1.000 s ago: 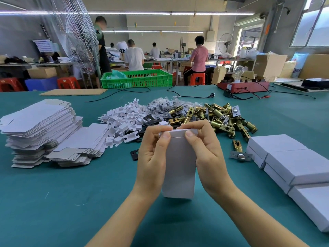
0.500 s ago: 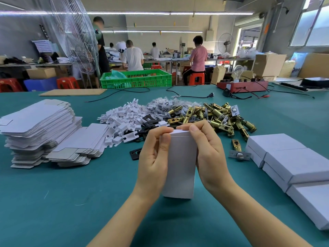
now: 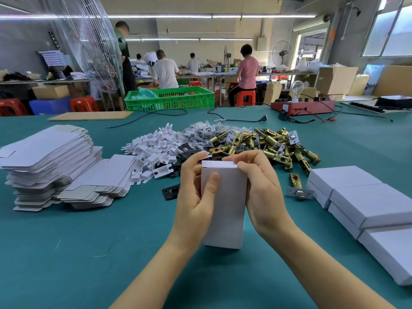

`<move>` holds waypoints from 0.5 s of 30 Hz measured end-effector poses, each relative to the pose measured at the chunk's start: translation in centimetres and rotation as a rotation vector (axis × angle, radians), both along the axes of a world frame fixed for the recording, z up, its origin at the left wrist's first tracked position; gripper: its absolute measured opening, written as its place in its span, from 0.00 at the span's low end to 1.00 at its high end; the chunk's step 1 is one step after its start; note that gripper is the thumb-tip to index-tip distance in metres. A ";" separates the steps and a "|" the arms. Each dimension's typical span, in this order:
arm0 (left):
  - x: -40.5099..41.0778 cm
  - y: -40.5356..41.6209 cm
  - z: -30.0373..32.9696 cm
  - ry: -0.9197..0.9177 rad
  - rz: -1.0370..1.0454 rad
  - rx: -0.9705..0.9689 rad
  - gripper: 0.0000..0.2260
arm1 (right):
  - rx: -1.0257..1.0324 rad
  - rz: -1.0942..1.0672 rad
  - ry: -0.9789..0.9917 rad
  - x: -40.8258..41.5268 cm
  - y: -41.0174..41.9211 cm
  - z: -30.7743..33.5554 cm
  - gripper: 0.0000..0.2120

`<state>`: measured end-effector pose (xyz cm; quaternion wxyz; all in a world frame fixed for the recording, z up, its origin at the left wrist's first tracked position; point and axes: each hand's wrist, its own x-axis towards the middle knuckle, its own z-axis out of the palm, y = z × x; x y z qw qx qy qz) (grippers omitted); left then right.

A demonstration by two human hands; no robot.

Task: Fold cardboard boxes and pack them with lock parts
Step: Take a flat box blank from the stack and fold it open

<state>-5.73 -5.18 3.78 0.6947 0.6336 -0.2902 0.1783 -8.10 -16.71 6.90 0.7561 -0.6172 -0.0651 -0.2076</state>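
Hands: left hand [image 3: 196, 192] and right hand [image 3: 258, 186] both grip white box [image 3: 223, 208], upright at frame centre on the desk [image 3: 89, 253]. Advice: press top flap flush, keep sides square while tucking. Latches [image 3: 267, 143] piled above.

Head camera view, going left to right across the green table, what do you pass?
Tall stack of flat box blanks → lower stack of blanks → white plastic pieces → white box held in both hands → brass latches → closed white boxes.
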 end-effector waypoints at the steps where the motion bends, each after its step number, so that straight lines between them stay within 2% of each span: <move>1: 0.1 0.0 -0.2 0.045 -0.021 0.004 0.15 | 0.000 -0.004 0.006 0.0 0.0 -0.1 0.05; 3: 0.3 0.2 -0.4 0.099 -0.027 0.019 0.18 | -0.019 -0.051 0.012 0.2 -0.1 -0.2 0.05; 7: 0.5 0.5 -0.6 0.039 0.117 0.037 0.19 | -0.139 -0.173 -0.038 0.5 -0.3 -0.4 0.05; 9: 0.8 0.7 -0.9 0.037 0.217 -0.026 0.18 | -0.318 -0.241 -0.017 0.6 -0.7 -0.6 0.07; 11: 1.3 1.1 -0.9 0.049 0.321 -0.130 0.14 | -0.608 -0.367 0.095 0.7 -1.1 -0.9 0.11; 12: 1.6 1.4 -0.8 0.052 0.348 -0.178 0.14 | -0.681 -0.366 0.175 0.8 -1.3 -0.9 0.14; 13: 1.8 1.6 -0.7 0.048 0.348 -0.206 0.15 | -0.664 -0.294 0.270 0.9 -1.4 -0.8 0.16; 15: 1.7 1.5 -0.7 0.032 0.291 -0.207 0.17 | -0.371 -0.014 0.453 1.1 -1.2 -0.5 0.17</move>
